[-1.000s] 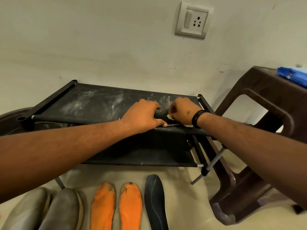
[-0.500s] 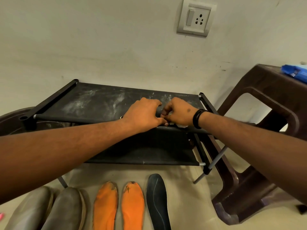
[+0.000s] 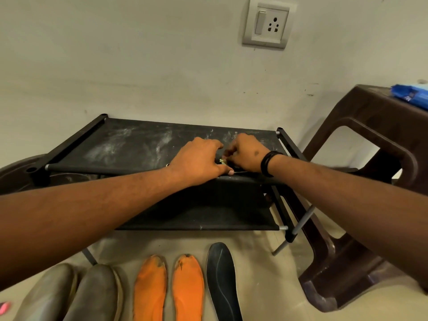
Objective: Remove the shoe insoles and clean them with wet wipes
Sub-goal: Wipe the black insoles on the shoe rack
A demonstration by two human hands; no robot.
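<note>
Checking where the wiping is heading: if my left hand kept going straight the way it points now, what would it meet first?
The left hand points right, across the rack's top shelf. It would meet the right hand first, nearly touching already; depth between them is unclear.

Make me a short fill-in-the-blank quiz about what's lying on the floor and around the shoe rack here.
1. The two orange insoles lie on the floor between the grey shoes and a ____ insole.
2. Both hands work on the ____ shelf of the rack.
3. The wristband is on the ____ arm.
4. The blue pack sits on the brown ____.

Missing words: black; top; right; stool
</note>
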